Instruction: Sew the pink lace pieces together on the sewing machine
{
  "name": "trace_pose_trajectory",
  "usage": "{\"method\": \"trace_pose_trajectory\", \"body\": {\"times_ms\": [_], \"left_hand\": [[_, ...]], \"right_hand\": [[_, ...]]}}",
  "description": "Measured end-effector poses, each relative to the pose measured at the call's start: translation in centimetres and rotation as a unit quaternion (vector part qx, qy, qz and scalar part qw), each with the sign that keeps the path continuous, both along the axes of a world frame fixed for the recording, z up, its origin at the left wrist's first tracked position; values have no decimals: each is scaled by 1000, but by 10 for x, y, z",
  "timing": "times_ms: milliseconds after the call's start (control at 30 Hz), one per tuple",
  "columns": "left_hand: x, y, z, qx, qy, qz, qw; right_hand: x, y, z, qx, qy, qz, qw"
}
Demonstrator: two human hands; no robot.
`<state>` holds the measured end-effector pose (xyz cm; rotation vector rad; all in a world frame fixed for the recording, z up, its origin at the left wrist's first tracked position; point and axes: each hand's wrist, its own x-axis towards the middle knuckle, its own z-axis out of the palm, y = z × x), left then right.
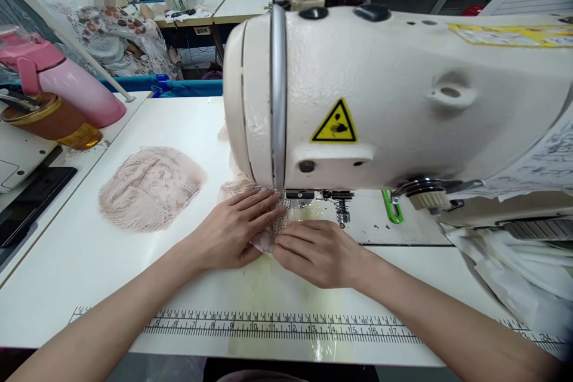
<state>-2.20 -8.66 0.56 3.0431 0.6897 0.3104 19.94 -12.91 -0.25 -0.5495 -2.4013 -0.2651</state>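
Currently logged from my remote station, clock read from the two hands:

Item: lace fabric (265,243), pale pink; lies beneath the hands, extending toward eleven, partly hidden by them and the machine head.

Item: left hand (237,228); fingers outstretched, side by side, laid flat over the fabric, tips beside the presser-foot area. I see it pressing, not gripping.

Item: right hand (320,253); fingers together and curled, tips on the fabric's near edge. The thumb is hidden, so I cannot tell whether it pinches.

Item: sewing machine (380,101); at one o'clock, its head overhanging the left fingertips. Room is tightest there.

Item: lace piece (152,188); flat, between nine and ten, a strip of white tabletop (80,256) parting it from the left forearm.

Item: green clip-shaped tool (393,207); three o'clock, on the machine bed, apart from the right hand.

Item: printed scale (273,325); six o'clock, along the table's near edge. I count the band between it and the hands as moving room; both forearms cross the scale.

Item: black phone (36,206); nine o'clock, by the left border.

Items: pink bottle (80,77), amber cup (54,122); ten o'clock, leaning, close together.

Item: white cloth (528,274); just past three, heaped.
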Motion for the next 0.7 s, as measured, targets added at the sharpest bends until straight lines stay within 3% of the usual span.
{"method": "trace_pose_trajectory", "body": {"times_ms": [700], "left_hand": [[7, 0, -3, 29, 4, 24, 999]], "right_hand": [[6, 4, -5, 10, -20, -27, 999]]}}
